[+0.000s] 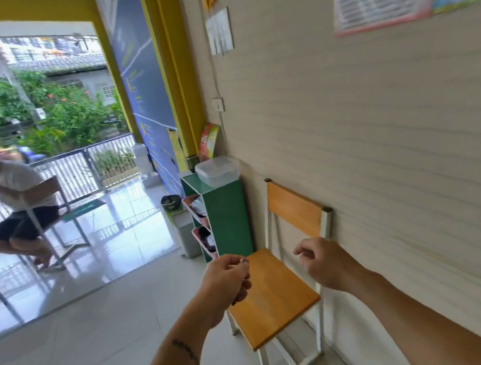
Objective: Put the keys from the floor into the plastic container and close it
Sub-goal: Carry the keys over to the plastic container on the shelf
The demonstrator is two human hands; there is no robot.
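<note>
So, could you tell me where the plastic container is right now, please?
In the head view, the plastic container sits with its lid on atop the green shelf unit against the right-hand wall, just beyond the wooden chair.

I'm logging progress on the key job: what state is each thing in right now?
plastic container: lid on, sitting on the green shelf
left hand: closed around something small, only partly visible
right hand: loosely curled, nothing visible in it
wooden chair: seat bare, against the wall
</note>
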